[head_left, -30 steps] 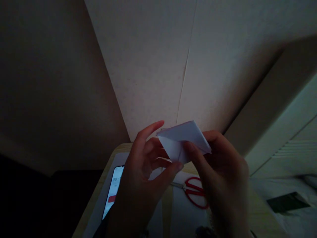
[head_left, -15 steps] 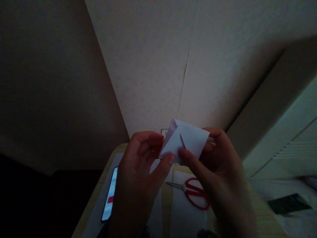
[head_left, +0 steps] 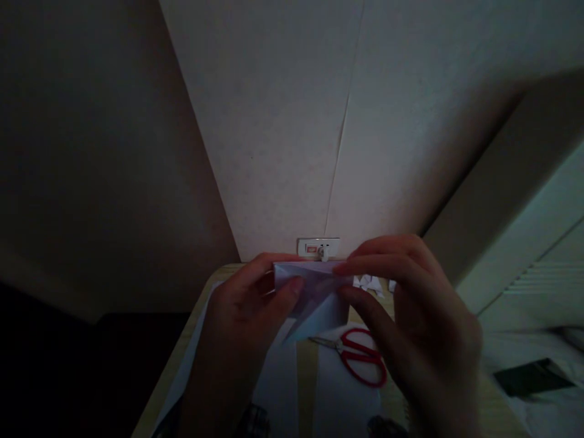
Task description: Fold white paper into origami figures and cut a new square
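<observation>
I hold a folded piece of white paper point(head_left: 314, 292) just above a small wooden table point(head_left: 310, 371). My left hand point(head_left: 241, 328) pinches its left side, thumb on top and fingers behind. From the right, my right hand point(head_left: 420, 316) grips the paper's right edge with fingers curled over it and the thumb below. The paper lies nearly flat, its point hanging down toward me. Red-handled scissors point(head_left: 360, 356) rest on the table just below and right of the paper.
White sheets point(head_left: 337, 389) cover the tabletop under my hands. A wall socket point(head_left: 318, 247) sits at the table's far edge, with small white paper scraps point(head_left: 370, 283) beside it. A dark flat object point(head_left: 531, 375) lies on a pale surface at the right.
Both hands have lowered the paper toward the table and turned it from upright to nearly flat. The phone at the left is now hidden behind my left arm.
</observation>
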`<action>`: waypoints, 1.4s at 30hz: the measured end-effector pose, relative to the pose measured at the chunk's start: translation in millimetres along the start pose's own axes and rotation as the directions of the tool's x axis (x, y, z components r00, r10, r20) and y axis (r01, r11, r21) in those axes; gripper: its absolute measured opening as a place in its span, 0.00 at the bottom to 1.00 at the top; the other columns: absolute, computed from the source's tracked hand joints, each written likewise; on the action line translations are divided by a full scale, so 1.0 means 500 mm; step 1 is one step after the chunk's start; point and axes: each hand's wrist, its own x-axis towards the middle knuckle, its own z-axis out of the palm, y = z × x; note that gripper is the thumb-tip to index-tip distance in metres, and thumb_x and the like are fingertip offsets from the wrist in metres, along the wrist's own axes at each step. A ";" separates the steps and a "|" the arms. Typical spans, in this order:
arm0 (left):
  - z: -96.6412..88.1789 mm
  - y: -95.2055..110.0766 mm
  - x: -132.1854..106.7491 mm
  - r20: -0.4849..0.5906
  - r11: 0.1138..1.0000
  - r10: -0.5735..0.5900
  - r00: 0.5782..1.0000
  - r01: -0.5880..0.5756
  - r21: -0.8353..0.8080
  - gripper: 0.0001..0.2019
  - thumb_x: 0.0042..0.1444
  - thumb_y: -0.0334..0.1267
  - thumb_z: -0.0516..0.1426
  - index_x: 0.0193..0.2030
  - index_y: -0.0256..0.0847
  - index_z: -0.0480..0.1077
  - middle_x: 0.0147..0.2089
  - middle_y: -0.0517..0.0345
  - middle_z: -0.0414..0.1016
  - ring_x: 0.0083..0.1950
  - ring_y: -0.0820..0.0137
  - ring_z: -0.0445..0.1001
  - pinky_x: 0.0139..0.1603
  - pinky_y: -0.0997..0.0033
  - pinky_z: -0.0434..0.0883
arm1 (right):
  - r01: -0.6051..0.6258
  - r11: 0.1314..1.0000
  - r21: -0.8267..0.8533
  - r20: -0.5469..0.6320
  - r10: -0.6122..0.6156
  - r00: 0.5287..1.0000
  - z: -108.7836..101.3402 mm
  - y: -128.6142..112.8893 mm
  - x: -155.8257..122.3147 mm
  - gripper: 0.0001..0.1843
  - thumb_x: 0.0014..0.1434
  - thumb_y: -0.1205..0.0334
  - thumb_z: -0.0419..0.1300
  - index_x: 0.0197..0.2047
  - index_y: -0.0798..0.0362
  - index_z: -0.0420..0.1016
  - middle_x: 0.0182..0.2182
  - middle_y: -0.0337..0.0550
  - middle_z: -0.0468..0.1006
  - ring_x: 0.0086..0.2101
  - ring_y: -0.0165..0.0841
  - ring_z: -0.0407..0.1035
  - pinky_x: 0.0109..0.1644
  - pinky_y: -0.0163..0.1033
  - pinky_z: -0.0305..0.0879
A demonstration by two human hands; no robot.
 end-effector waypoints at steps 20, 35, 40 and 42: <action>0.008 0.011 -0.014 -0.099 0.998 0.050 0.994 -0.045 0.049 0.14 0.49 0.35 0.64 0.43 0.49 0.69 0.28 0.68 0.78 0.30 0.71 0.79 0.28 0.77 0.72 | 0.179 0.978 -0.108 0.222 -0.152 0.963 0.001 0.016 0.011 0.07 0.63 0.69 0.59 0.40 0.47 0.74 0.33 0.39 0.74 0.36 0.33 0.68 0.42 0.43 0.64; -0.002 0.010 -0.009 0.001 0.999 -0.032 0.999 0.032 0.039 0.11 0.49 0.32 0.63 0.34 0.47 0.64 0.25 0.70 0.77 0.24 0.76 0.74 0.26 0.80 0.70 | 0.133 0.991 0.017 0.311 -0.132 0.941 -0.027 0.034 0.007 0.09 0.63 0.70 0.59 0.42 0.46 0.74 0.38 0.39 0.74 0.40 0.31 0.70 0.39 0.35 0.67; -0.006 0.006 -0.005 0.046 0.990 0.032 0.998 -0.038 0.137 0.06 0.51 0.31 0.61 0.27 0.44 0.69 0.24 0.66 0.74 0.30 0.74 0.75 0.29 0.80 0.70 | 0.153 0.986 0.059 0.253 -0.163 0.954 -0.024 0.034 0.008 0.08 0.62 0.71 0.60 0.40 0.48 0.74 0.36 0.37 0.73 0.39 0.28 0.68 0.40 0.33 0.66; -0.006 0.008 -0.003 0.070 0.981 0.059 0.996 -0.071 0.182 0.05 0.51 0.31 0.61 0.27 0.44 0.72 0.26 0.65 0.75 0.34 0.71 0.77 0.34 0.77 0.72 | 0.138 0.990 0.037 0.210 -0.143 0.967 -0.020 0.033 0.008 0.06 0.61 0.69 0.61 0.38 0.48 0.75 0.35 0.37 0.72 0.38 0.29 0.67 0.40 0.34 0.66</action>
